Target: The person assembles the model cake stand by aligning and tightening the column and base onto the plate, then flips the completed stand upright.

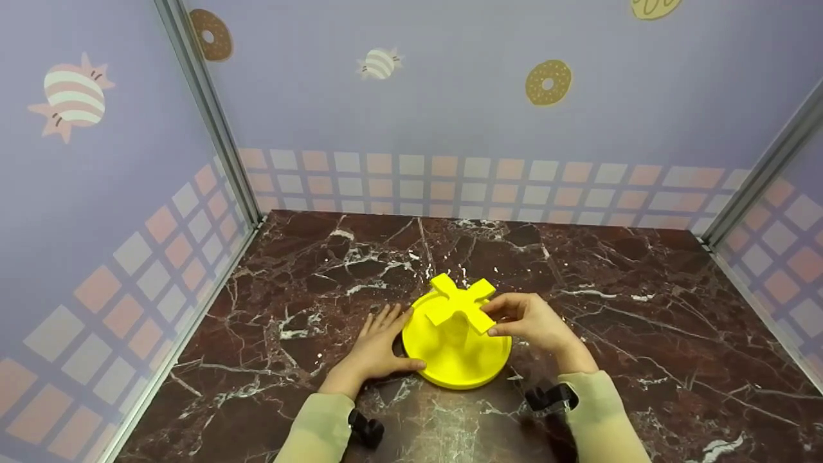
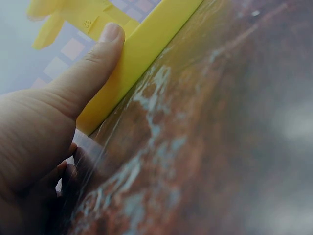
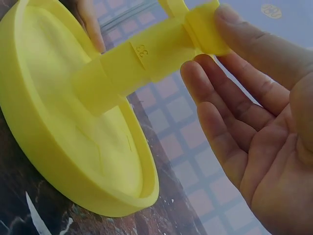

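Observation:
A round yellow dish (image 1: 479, 363) with a raised rim stands on the table. From its middle rises a yellow post (image 3: 161, 49) with small raised figures on its side. On top of the post sits a yellow X-shaped piece (image 1: 461, 299) with stubby arms. My left hand (image 1: 376, 350) rests against the left side of the dish, fingers spread along the outside and thumb (image 2: 100, 58) over the rim. With thumb and index finger, my right hand (image 1: 530, 321) pinches the near right arm of the X-shaped piece; the other fingers curve loosely below.
The dark red marbled tabletop (image 1: 308, 386) carries small white specks behind the dish. Patterned purple panels (image 1: 450, 109) enclose the back and both sides, with metal posts (image 1: 218, 122) at the corners. Black wrist cameras (image 1: 366, 427) sit on both sleeves.

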`<state>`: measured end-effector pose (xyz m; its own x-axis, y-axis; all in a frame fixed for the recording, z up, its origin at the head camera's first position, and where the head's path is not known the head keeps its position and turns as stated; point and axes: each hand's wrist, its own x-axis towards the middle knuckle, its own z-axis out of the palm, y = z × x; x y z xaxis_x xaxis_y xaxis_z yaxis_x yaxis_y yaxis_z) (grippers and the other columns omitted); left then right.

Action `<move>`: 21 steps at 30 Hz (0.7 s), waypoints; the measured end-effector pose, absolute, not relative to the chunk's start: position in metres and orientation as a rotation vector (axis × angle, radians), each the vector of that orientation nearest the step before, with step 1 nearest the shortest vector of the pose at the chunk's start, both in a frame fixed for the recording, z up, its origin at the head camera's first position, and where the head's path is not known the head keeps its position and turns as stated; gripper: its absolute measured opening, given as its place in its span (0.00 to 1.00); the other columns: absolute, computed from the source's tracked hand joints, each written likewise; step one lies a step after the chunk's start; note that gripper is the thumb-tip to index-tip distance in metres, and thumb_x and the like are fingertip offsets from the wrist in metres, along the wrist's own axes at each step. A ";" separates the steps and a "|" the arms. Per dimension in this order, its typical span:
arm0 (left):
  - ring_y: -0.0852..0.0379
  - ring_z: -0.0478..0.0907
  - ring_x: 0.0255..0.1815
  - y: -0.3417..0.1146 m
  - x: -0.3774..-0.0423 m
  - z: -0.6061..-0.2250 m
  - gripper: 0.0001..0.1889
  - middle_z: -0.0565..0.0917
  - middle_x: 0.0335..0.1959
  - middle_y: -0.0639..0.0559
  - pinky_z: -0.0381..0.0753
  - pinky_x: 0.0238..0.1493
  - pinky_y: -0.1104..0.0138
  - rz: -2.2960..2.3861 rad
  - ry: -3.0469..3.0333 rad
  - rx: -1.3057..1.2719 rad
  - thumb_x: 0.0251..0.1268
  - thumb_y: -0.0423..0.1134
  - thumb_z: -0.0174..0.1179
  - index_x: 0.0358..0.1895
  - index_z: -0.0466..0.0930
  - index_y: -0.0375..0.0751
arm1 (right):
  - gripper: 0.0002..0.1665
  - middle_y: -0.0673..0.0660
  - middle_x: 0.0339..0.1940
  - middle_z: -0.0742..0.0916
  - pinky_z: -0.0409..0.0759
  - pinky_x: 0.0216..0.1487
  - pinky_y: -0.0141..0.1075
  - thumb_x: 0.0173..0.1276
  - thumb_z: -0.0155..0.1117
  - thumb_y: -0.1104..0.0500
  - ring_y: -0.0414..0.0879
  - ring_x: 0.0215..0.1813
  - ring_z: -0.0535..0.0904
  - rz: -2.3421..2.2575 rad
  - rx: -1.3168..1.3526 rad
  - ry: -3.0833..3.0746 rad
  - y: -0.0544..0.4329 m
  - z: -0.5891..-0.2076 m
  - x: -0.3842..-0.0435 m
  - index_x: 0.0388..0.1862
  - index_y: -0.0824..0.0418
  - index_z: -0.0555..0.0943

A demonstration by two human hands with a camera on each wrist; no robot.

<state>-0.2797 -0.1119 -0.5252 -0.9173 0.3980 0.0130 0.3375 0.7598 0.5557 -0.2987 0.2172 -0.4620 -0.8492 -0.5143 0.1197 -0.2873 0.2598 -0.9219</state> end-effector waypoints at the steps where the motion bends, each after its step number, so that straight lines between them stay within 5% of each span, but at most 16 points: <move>1: 0.37 0.42 0.87 -0.112 -0.280 -0.525 0.60 0.50 0.85 0.37 0.35 0.86 0.40 0.868 2.847 0.596 0.52 0.70 0.71 0.84 0.52 0.48 | 0.24 0.73 0.60 0.85 0.87 0.50 0.29 0.62 0.77 0.63 0.37 0.47 0.86 -1.622 -0.751 2.325 0.216 -0.462 -0.298 0.55 0.72 0.84; 14: 0.38 0.41 0.87 -0.112 -0.278 -0.524 0.60 0.49 0.86 0.39 0.33 0.86 0.40 0.889 2.830 0.579 0.52 0.70 0.71 0.84 0.52 0.50 | 0.22 0.71 0.54 0.88 0.89 0.49 0.31 0.64 0.75 0.65 0.42 0.47 0.88 -1.674 -0.752 2.338 0.223 -0.457 -0.297 0.55 0.73 0.84; 21: 0.37 0.41 0.87 -0.112 -0.280 -0.525 0.60 0.49 0.85 0.38 0.34 0.86 0.40 0.866 2.842 0.588 0.52 0.70 0.71 0.84 0.52 0.49 | 0.22 0.54 0.41 0.91 0.89 0.34 0.32 0.65 0.72 0.70 0.42 0.36 0.87 -2.049 -0.472 2.320 0.225 -0.459 -0.299 0.56 0.78 0.80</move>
